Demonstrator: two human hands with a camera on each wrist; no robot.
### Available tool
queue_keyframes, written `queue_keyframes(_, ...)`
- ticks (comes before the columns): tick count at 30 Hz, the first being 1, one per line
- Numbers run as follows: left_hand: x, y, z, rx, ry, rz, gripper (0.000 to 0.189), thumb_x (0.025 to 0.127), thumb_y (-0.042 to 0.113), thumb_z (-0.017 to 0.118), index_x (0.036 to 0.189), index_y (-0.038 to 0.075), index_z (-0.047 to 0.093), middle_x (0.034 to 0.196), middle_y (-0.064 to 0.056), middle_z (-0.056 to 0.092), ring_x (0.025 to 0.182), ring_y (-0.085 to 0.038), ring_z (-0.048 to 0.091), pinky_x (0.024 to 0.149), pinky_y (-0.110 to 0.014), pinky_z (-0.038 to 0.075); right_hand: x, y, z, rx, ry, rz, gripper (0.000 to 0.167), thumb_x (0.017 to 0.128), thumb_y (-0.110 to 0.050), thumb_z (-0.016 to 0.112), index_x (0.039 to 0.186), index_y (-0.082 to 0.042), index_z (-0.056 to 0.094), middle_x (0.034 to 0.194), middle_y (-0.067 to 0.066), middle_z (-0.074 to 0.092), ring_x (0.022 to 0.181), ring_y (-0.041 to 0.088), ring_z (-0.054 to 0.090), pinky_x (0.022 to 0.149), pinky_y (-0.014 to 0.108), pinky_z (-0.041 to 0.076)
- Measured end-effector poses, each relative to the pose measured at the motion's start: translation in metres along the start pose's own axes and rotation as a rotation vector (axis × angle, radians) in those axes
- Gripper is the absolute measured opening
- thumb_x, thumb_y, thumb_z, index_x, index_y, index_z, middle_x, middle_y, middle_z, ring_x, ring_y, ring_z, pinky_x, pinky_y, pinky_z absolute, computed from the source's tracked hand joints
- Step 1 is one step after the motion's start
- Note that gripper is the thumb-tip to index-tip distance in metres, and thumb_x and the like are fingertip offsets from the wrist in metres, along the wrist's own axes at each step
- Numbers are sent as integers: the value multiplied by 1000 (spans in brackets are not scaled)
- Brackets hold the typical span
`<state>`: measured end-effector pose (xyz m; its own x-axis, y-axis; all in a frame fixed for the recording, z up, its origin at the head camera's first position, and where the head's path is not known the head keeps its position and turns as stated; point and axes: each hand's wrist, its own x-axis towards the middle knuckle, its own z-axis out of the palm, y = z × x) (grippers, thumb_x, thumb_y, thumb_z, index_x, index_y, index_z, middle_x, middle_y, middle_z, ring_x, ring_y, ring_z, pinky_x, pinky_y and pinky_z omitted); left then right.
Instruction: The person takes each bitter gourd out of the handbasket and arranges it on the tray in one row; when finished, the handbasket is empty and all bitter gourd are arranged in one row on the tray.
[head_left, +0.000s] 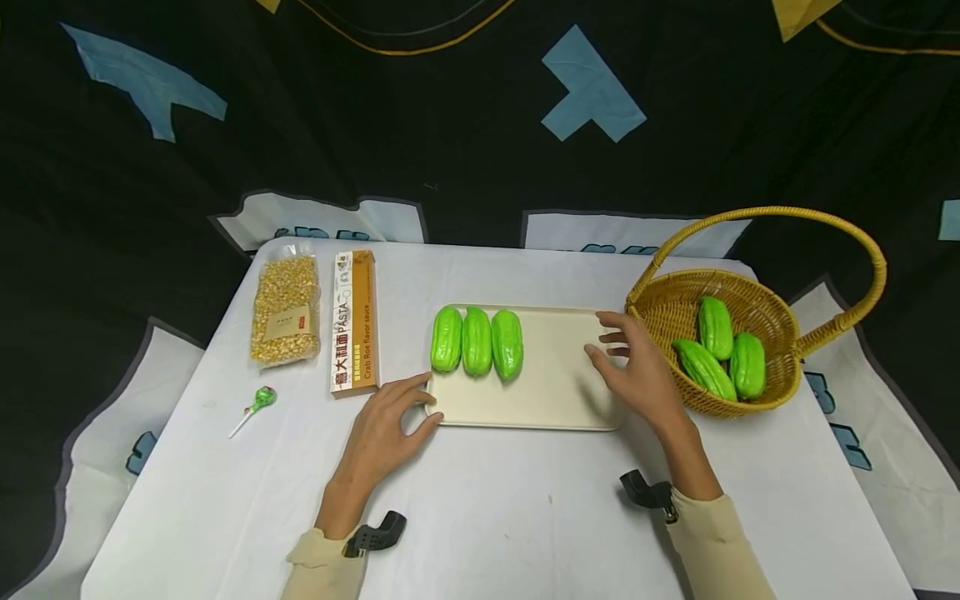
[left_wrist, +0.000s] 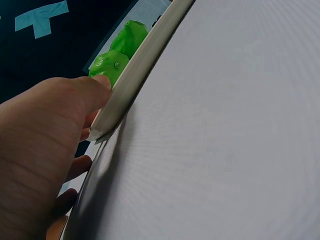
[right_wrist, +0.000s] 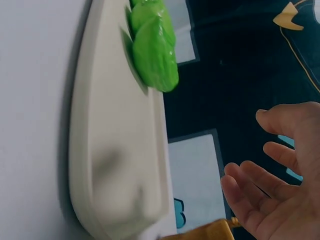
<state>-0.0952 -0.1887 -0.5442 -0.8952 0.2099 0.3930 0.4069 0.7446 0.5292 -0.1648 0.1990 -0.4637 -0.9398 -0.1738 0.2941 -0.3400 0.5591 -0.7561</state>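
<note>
A cream rectangular tray (head_left: 555, 392) lies on the white table, with three bright green cucumber-like vegetables (head_left: 477, 342) side by side on its left half. My left hand (head_left: 386, 429) holds the tray's left end, its thumb at the front corner and fingers along the side; the left wrist view shows the thumb (left_wrist: 97, 90) over the rim. Above the tray's right end hovers my right hand (head_left: 637, 367), fingers spread and loosely bent, nothing between them. Close to it on the right, a yellow woven basket (head_left: 660, 292) contains three more green vegetables (head_left: 716, 327).
On the left lie a bag of corn kernels (head_left: 285, 308) and an upright-oriented pasta box (head_left: 355, 323). A green-wrapped lollipop (head_left: 262, 398) is near the table's left side. The basket's tall handle (head_left: 795, 213) arches up at the right. Dark cloth hangs behind the table.
</note>
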Motion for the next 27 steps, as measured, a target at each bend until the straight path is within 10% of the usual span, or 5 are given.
queue_keyframes(10, 0, -1, 1, -5, -8, -10, 22, 91, 26, 88, 107, 15, 77, 146, -5, 68, 129, -30, 65, 110, -50, 52, -7, 6, -24, -95, 27, -33, 48, 99, -4, 76, 144, 1, 60, 138, 22, 65, 112, 40, 72, 90, 59, 62)
queue_keyframes(27, 1, 1, 0, -20, -11, -18, 23, 91, 26, 89, 107, 14, 78, 147, -5, 68, 130, -31, 65, 111, -51, 52, -24, 19, -57, -106, 34, -63, 46, 97, 1, 76, 140, 3, 60, 137, 20, 67, 113, 39, 70, 93, 9, 52)
